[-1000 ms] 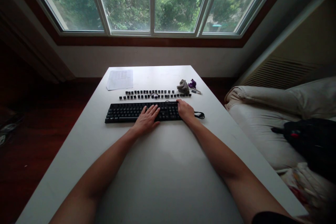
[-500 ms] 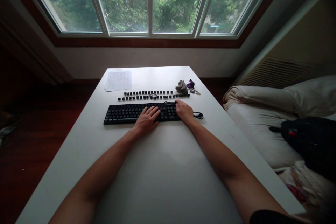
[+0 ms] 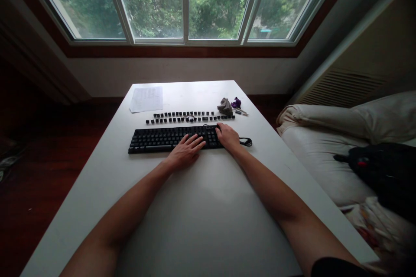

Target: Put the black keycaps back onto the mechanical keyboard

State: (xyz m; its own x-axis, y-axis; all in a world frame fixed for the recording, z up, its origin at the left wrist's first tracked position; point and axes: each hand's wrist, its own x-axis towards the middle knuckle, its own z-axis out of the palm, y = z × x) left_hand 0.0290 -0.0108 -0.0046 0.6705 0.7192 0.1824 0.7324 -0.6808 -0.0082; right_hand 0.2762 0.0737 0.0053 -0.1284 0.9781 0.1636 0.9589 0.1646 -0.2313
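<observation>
A black keyboard point(image 3: 156, 137) lies across the white table, its long side facing me. My left hand point(image 3: 186, 151) rests at its front edge with the fingers stretched out over the keys right of the middle. At the keyboard's right end, my right hand point(image 3: 228, 135) is wrapped over the side, thumb and fingers gripping the edge near the number pad. Behind the keyboard stand two rows of loose black keycaps point(image 3: 175, 120). A coiled black cable point(image 3: 246, 141) sits just right of my right hand.
Beyond the keycaps are a crumpled grey cloth point(image 3: 225, 107), a purple cloth point(image 3: 236, 103) and a slim tool point(image 3: 241, 113). Paper sheets point(image 3: 147, 98) lie at the table's far left. A padded light sofa point(image 3: 312, 151) with a black bag point(image 3: 383, 173) stands on the right.
My left hand has slid a little to the right and slightly toward me along the keyboard, fingers still spread. My right hand stays on the right end.
</observation>
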